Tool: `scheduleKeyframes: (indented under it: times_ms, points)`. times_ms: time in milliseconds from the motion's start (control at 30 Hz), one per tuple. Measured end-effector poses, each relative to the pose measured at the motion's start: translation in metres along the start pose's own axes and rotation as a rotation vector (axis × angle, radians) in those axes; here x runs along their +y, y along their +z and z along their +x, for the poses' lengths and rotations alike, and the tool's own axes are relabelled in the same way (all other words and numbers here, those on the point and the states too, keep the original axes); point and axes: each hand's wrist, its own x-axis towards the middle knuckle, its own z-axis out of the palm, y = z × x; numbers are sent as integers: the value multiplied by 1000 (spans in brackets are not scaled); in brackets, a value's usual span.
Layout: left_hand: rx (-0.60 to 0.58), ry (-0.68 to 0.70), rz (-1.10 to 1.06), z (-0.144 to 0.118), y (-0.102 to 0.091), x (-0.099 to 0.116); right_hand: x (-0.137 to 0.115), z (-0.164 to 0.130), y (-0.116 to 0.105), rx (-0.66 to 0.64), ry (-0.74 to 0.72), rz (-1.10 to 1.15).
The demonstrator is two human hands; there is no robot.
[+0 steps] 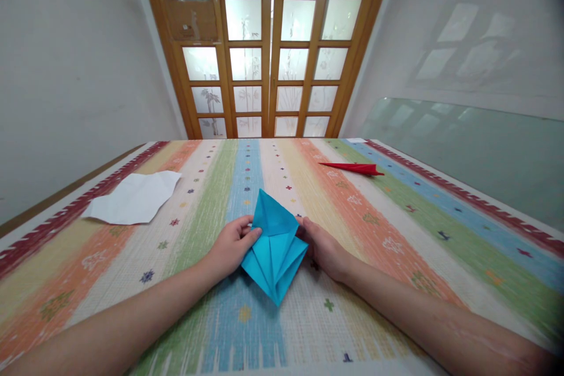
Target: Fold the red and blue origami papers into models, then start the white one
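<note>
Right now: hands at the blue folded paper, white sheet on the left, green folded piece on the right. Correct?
No: the folded piece on the right is red, not green, per the head view. Hands, blue folded paper, white sheet: as stated.

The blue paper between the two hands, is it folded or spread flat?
Folded: the blue paper shows straight creases, overlapping layers and pointed corners between the left hand and right hand.

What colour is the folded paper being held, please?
The folded paper is bright turquoise blue, seen in the head view.
</note>
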Motion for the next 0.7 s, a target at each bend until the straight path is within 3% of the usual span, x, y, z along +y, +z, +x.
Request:
scheduleKeyframes:
  times_ms: [167, 467, 700]
  points:
    - [29, 17, 25, -1, -1, -1, -2, -1, 2, -9, 7, 72]
    - [4, -8, 42, -2, 1, 3, -8, -1, 2, -24, -127, -102]
    - [-18, -1, 76, -6, 3, 6, -6, 1, 6, -87, -81, -55]
